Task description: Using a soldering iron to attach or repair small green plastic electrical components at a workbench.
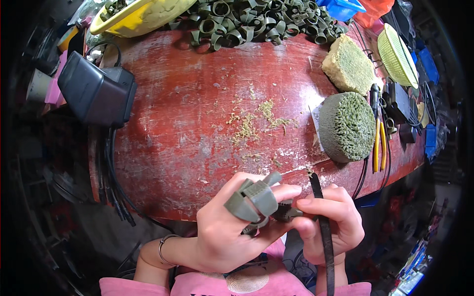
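A small olive-green rubber part [286,212] sits pinched between both hands just above the near edge of the red bench [197,123], held close for trimming. The left hand [232,227], wearing green finger guards [254,200], grips it, while the right hand [328,222] clenches a dark blade [323,232], tip up. Green shavings [252,121] litter the bench; more green parts [256,22] are heaped at its far edge.
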